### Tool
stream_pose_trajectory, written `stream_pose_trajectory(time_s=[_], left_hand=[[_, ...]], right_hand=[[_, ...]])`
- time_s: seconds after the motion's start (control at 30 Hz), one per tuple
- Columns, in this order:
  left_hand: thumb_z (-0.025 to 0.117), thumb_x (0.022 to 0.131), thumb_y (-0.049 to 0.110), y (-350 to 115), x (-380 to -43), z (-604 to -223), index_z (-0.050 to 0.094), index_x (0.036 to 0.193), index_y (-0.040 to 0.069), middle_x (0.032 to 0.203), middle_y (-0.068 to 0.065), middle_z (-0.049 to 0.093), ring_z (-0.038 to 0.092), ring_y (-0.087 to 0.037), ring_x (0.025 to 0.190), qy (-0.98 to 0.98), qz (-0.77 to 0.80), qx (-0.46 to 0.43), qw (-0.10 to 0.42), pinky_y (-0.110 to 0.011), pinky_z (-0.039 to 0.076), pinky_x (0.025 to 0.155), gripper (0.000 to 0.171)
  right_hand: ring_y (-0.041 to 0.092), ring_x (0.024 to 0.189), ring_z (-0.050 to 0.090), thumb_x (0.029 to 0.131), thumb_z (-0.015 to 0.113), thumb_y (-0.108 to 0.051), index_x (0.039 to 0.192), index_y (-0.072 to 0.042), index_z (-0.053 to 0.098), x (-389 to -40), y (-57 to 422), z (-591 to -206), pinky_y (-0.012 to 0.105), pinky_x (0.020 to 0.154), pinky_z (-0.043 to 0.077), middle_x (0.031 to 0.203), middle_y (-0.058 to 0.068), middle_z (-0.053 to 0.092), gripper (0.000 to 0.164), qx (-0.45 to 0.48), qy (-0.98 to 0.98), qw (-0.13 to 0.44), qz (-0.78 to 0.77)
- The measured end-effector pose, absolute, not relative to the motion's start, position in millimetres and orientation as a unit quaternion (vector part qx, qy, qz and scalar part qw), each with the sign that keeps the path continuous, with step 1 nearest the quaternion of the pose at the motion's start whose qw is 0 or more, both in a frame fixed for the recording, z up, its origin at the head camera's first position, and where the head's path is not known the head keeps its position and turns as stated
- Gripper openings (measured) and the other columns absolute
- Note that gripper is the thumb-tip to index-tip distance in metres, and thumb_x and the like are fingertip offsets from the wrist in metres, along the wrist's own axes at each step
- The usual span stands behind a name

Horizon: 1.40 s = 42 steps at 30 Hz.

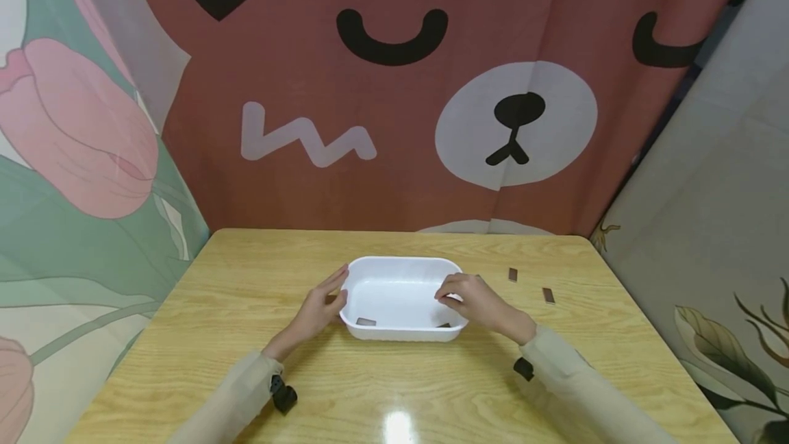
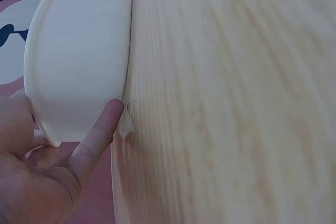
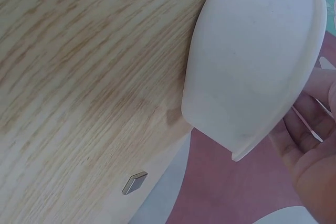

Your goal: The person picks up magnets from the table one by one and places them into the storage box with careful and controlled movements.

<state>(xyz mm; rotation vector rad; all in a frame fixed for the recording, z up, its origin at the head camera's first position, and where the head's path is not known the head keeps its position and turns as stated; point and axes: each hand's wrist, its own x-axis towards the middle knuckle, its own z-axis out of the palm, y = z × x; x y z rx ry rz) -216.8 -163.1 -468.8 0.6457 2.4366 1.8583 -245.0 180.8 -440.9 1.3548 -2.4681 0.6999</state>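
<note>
A white rectangular plastic tray point(image 1: 403, 336) stands on the wooden table. My left hand point(image 1: 319, 305) grips its left end, thumb at the rim and one finger point(image 2: 100, 135) low against the outer wall. Over the tray's right end is my right hand point(image 1: 474, 297), fingers bent and thumb tip close to the index fingertip. I cannot tell whether anything is between those fingertips. Inside the tray, one small flat rectangular piece point(image 1: 366, 321) lies near the front left. Another dark piece point(image 1: 444, 325) lies at the front right, below the right fingertips.
Two more small dark rectangular pieces lie on the table to the right of the tray, one farther back point(image 1: 513, 275) and one nearer point(image 1: 548, 296). Printed curtains point(image 1: 394, 183) hang behind the table's far edge and along both sides.
</note>
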Motion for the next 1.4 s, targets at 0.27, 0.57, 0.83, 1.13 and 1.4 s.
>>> stream_pose_trajectory(time_s=[0.27,0.57,0.83,1.13,1.4], left_hand=[[0.049,0.100,-0.007,-169,-230,-491,0.031,0.149,-0.010,0.161,-0.022,0.018,0.058,-0.055,0.108,0.776,0.598,0.201,0.001,-0.032,0.065,0.061,0.052],[0.051,0.101,-0.003,-168,-230,-492,0.032,0.149,-0.009,0.160,-0.021,0.021,0.060,-0.052,0.108,0.780,0.592,0.203,-0.001,-0.032,0.065,0.061,0.052],[0.048,0.100,-0.008,-164,-219,-473,0.029,0.146,-0.015,0.158,-0.027,0.018,0.056,-0.058,0.107,0.785,0.587,0.198,-0.001,-0.032,0.065,0.060,0.051],[0.050,0.100,-0.008,-165,-219,-475,0.031,0.146,-0.014,0.158,-0.027,0.019,0.056,-0.057,0.108,0.780,0.592,0.201,0.000,-0.034,0.065,0.061,0.051],[0.051,0.101,-0.004,-170,-231,-492,0.032,0.149,-0.009,0.160,-0.021,0.021,0.060,-0.051,0.108,0.780,0.591,0.206,-0.002,-0.034,0.065,0.061,0.052]], right_hand=[[0.015,0.079,0.066,0.082,0.076,0.007,0.092,-0.005,0.076,-245,183,-441,0.035,0.064,0.063,0.087,0.003,0.070,0.015,0.471,-0.834,0.142,0.248],[0.016,0.081,0.067,0.084,0.076,0.005,0.092,-0.004,0.076,-244,184,-438,0.035,0.067,0.064,0.088,0.004,0.071,0.012,0.464,-0.838,0.151,0.244],[0.015,0.080,0.067,0.084,0.076,0.005,0.092,-0.004,0.076,-244,186,-436,0.025,0.067,0.062,0.088,0.003,0.071,0.012,0.463,-0.837,0.160,0.242],[0.015,0.080,0.067,0.084,0.076,0.005,0.093,-0.004,0.076,-243,189,-438,0.028,0.065,0.062,0.089,0.004,0.071,0.013,0.454,-0.840,0.160,0.250],[0.015,0.080,0.067,0.082,0.076,0.007,0.092,-0.003,0.076,-241,194,-436,0.024,0.064,0.061,0.089,0.004,0.071,0.014,0.451,-0.839,0.164,0.256]])
